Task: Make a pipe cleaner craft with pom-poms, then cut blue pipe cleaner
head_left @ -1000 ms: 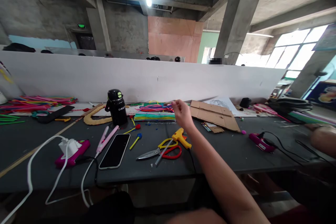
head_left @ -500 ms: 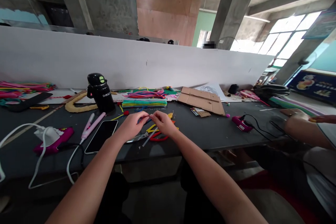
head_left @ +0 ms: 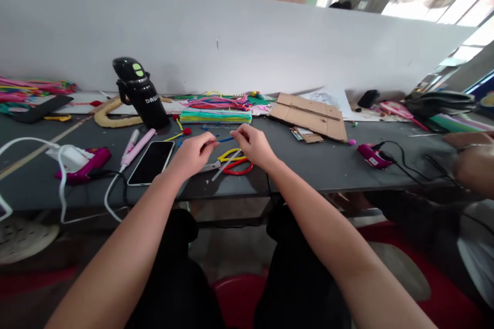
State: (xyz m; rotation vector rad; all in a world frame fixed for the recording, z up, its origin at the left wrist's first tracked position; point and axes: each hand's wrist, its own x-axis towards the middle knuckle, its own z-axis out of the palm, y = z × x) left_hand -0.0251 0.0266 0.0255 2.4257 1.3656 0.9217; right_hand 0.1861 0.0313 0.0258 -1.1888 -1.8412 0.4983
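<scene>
A short blue pipe cleaner [head_left: 225, 140] stretches between my two hands above the dark table. My left hand [head_left: 196, 151] pinches its left end, and the fingers of my right hand [head_left: 252, 145] are closed on its right end. Just below my hands lie scissors [head_left: 238, 165] with red and yellow handles, a clear thin stick [head_left: 224, 168] across them. Behind my hands rests a bundle of green and yellow pipe cleaners [head_left: 216, 116], with pink and red ones on top. A red pompom [head_left: 187, 131] with a yellow stem sits beyond my left hand.
On the left are a phone [head_left: 152, 163], a pink hair iron [head_left: 137, 148], a black bottle [head_left: 144, 95] and a magenta power strip [head_left: 83, 164] with cables. Cardboard [head_left: 311, 115] and another power strip [head_left: 374, 157] lie right. Another person's arm [head_left: 474, 164] is at the right edge.
The view has tilted down. My hands have moved slightly apart, and the blue pipe cleaner now shows between them; more of the scissors is visible.
</scene>
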